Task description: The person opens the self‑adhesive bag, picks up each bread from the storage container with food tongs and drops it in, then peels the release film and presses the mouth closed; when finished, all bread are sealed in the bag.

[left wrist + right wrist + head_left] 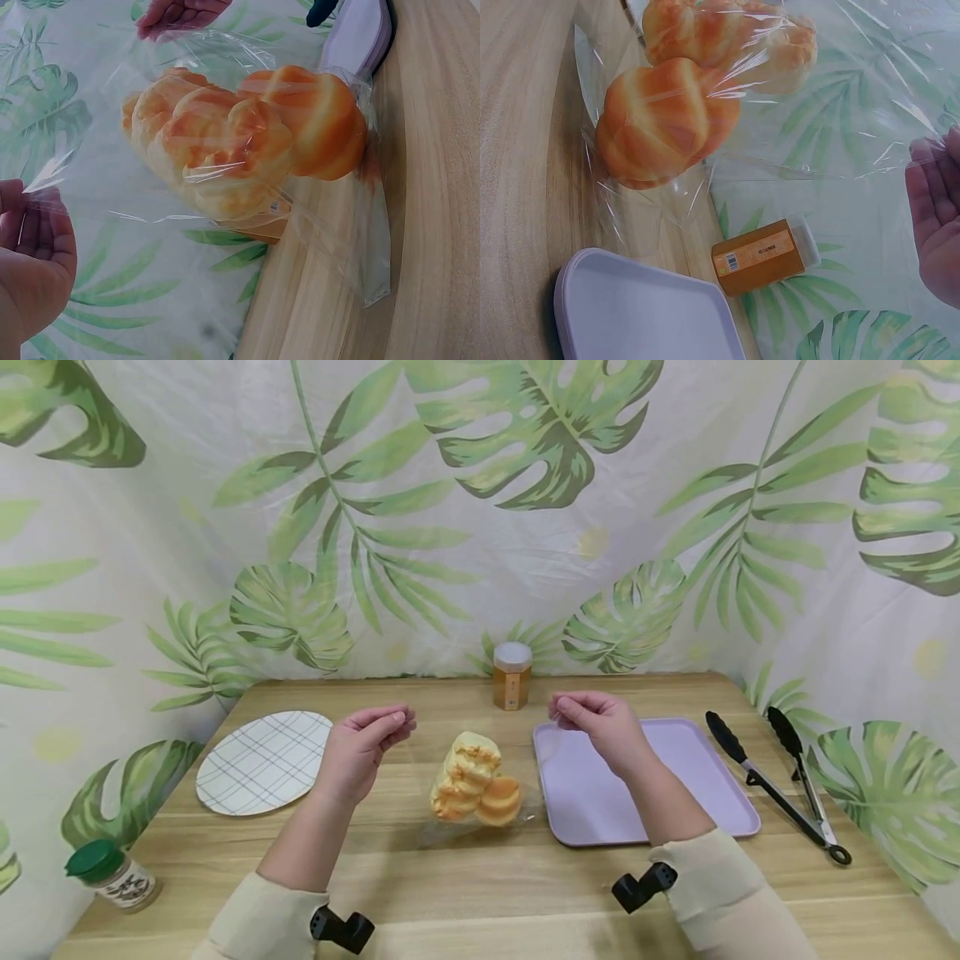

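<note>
A clear plastic bag [341, 251] is stretched between both hands, with bread inside. The long, lumpy loaf [465, 772] and the round orange-brown bun [498, 802] lie together low in the bag. At one upper corner, my left hand [356, 752] pinches the film between thumb and fingers; the left wrist view shows this hand [34, 262] at its left edge. Opposite it, my right hand [603, 739] pinches the other upper corner, above the lilac tray [615, 810]. Whether the bag's bottom touches the table cannot be told.
An amber jar with a white lid [512, 677] stands at the back. On the left are a white checked plate [262, 764] and a green-capped shaker [112, 875]. Black-tipped tongs [780, 789] lie right of the tray. A leaf-print cloth [480, 527] hangs behind the table.
</note>
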Demonstrator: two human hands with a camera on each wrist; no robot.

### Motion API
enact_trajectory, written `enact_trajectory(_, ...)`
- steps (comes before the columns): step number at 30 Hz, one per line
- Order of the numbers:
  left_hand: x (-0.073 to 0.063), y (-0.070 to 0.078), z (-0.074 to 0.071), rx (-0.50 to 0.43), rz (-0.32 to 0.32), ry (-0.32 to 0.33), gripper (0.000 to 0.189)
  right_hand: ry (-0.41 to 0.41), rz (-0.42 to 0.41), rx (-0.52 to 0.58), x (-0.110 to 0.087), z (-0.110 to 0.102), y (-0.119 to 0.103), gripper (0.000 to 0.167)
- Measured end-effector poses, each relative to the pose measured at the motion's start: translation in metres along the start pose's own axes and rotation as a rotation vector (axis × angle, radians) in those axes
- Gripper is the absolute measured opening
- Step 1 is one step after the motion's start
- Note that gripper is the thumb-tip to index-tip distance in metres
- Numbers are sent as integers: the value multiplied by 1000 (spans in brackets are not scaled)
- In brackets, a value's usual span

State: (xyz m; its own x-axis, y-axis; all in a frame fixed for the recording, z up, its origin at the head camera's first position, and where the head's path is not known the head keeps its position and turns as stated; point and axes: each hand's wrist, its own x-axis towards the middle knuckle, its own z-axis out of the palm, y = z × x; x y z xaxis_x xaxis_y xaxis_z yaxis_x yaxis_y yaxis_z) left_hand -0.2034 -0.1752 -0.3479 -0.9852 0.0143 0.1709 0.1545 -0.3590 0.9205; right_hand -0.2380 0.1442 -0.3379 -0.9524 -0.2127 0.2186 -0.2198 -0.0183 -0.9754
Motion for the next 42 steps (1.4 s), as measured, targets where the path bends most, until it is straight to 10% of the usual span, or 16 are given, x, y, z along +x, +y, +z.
enact_trajectory(18,4,1,-4,101,41,-21,41,-59,31,-67,3,-12,-4,19)
enact_trajectory(42,7,4,-16,151,135,-238,40,-208,-81,-99,-1,-24,-13,35)
